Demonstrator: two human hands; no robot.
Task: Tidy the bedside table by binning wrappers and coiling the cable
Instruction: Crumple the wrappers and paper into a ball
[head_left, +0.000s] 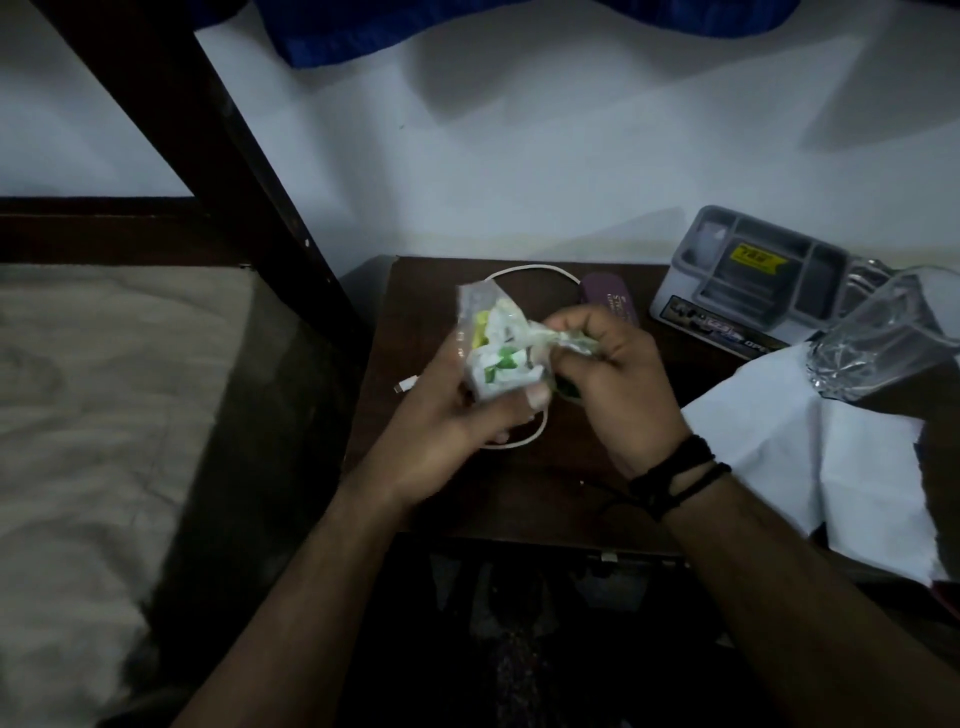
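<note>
Crumpled white-and-green plastic wrappers (498, 348): held above dark brown wooden worktop (561, 499), left hand (447, 415) grip curled round bundle, right hand (618, 374) grip pinching its right end. Thin white charging cable (530, 268): loose loop on worktop beneath hands. Purple oblong case (608, 293), grey compartment tray (753, 275), white paper sheet (810, 447): right side.

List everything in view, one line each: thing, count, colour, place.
wrappers: a crumpled bunch, white, green and yellow, held in both hands
cable: one, white, looped on the table under the hands
bedside table: one, dark brown, centre
purple case: one, behind the hands
grey tray box: one, yellow label, back right
clear bag: one, right
white paper: one, right edge
bed: one, beige, left
left hand: grips wrappers
right hand: pinches wrappers
</note>
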